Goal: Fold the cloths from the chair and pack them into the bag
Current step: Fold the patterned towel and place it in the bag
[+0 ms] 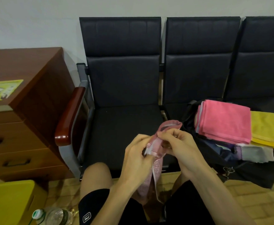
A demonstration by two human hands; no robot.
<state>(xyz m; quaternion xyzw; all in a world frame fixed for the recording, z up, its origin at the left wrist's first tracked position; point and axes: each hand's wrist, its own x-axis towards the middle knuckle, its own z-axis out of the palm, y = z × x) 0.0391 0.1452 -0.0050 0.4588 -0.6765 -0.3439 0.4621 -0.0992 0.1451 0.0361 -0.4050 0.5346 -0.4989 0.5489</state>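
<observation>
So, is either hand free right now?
No, the left hand and the right hand both pinch the pale pink cloth.

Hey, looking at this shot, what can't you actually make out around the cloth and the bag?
All in the head view.
1. Patterned pink cloth: its middle is hidden by the left hand and right hand gripping it.
2. Black bag: the folded pink towel and other cloths cover its opening; in it or on it, cannot tell.
3. Yellow cloth: cut off by the right edge.
4. Leaflet on the cabinet: print too blurred.
</observation>
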